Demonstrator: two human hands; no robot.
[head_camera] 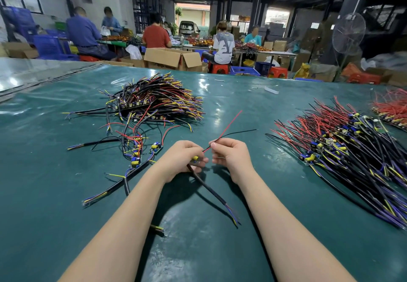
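My left hand (181, 159) grips a small wired circuit board with yellow parts (195, 158), just above the green table. A thick black cable (211, 190) runs from that board down toward me and ends in bared blue and yellow cores. My right hand (229, 155) pinches the board's thin red wire (229, 126) and thin black wire (240, 132), which stick up and away to the right. The two hands are close together, nearly touching.
A heap of wired boards (158, 99) lies at the far left, with loose ones (136, 149) nearer me. Another long heap (343, 147) spreads on the right, and red wires (392, 107) lie at the far right edge. Seated people work at tables behind the green table (253, 96).
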